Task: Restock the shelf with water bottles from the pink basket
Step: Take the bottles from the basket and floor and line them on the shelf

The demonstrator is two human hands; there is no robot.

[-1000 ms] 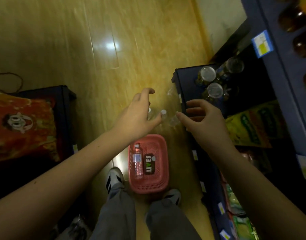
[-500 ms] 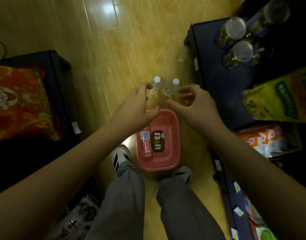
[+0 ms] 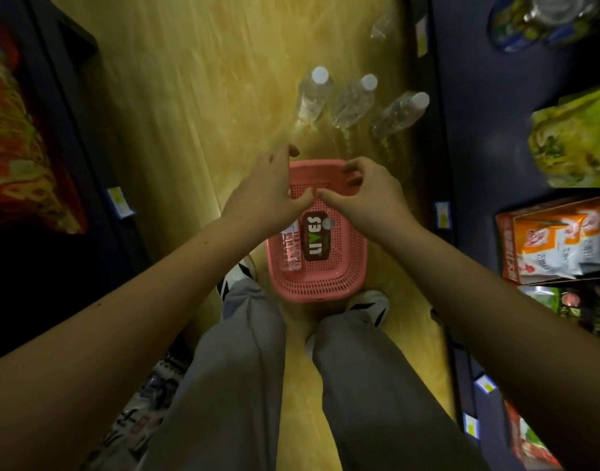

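Observation:
The pink basket (image 3: 326, 287) sits on the wooden floor between my feet. Inside it lie a clear water bottle with a pink label (image 3: 290, 248) and a dark bottle marked LIVES (image 3: 317, 240). Three clear water bottles with white caps stand on the floor beyond the basket: one on the left (image 3: 313, 93), one in the middle (image 3: 354, 102) and one on the right (image 3: 399, 112). My left hand (image 3: 269, 192) and my right hand (image 3: 370, 195) hover over the basket's far end, fingers curled and apart, both empty, thumbs nearly touching.
A dark blue shelf unit (image 3: 478, 130) runs along the right, holding jars (image 3: 543, 18), a green bag (image 3: 577, 137) and an orange packet (image 3: 557, 239). A dark shelf with red snack bags (image 3: 23, 141) lines the left. My grey trouser legs fill the foreground.
Both hands have come down and back from the standing bottles to above the basket. The view has tilted down; three bottles now stand on the floor in view.

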